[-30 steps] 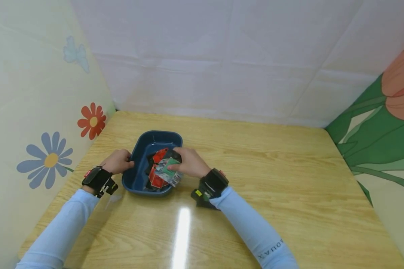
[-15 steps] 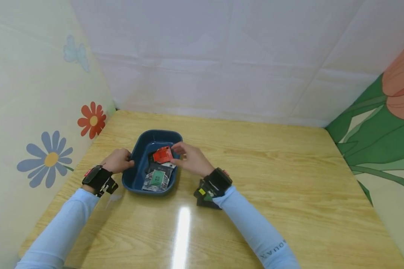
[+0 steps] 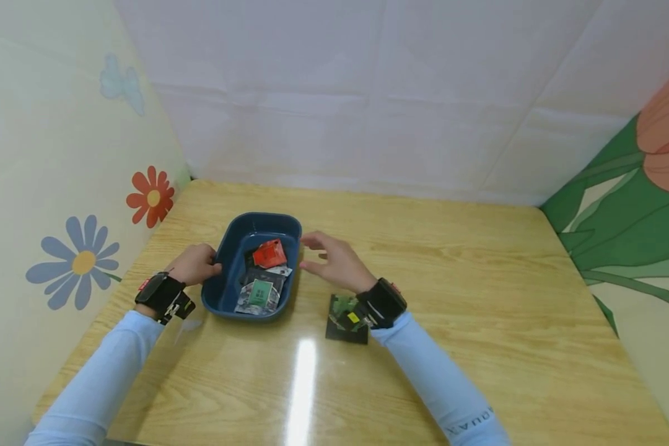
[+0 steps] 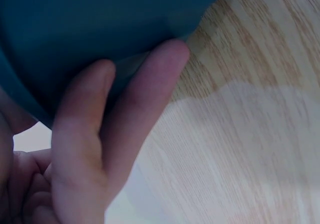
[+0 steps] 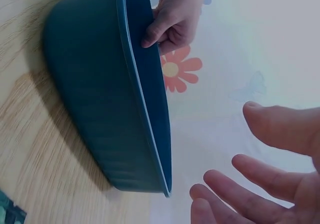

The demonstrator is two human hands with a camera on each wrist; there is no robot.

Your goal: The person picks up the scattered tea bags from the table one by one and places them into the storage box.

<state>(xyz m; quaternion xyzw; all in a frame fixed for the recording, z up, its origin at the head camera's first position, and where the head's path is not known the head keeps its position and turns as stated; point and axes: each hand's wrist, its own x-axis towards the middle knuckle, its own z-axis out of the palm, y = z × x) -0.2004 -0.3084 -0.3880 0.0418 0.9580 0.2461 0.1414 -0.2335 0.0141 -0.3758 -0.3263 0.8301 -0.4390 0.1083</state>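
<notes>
A dark blue rectangular basin [image 3: 212, 296] with rounded corners stands on the left part of the table. My left hand [image 3: 194, 265] grips its left rim, thumb inside and fingers against the outer wall, as the left wrist view [image 4: 100, 129] also shows. Inside lie several flat packets: a red one [image 3: 270, 253] and a grey-black one with a green label [image 3: 259, 294] on top. My right hand [image 3: 337, 263] is just beyond the basin's right rim, holding nothing. In the right wrist view its fingers are spread apart and loosely bent.
A dark, green-patterned flat packet [image 3: 347, 331] lies on the wooden table [image 3: 479, 272] beneath the right wrist, partly covered by it. A white sheet wall [image 3: 334, 124] rises behind the table, with flower-printed walls at both sides.
The right hand has let go of the grey-black packet with the green label inside the basin, then drawn back right past the rim. The left hand stays on the rim.
</notes>
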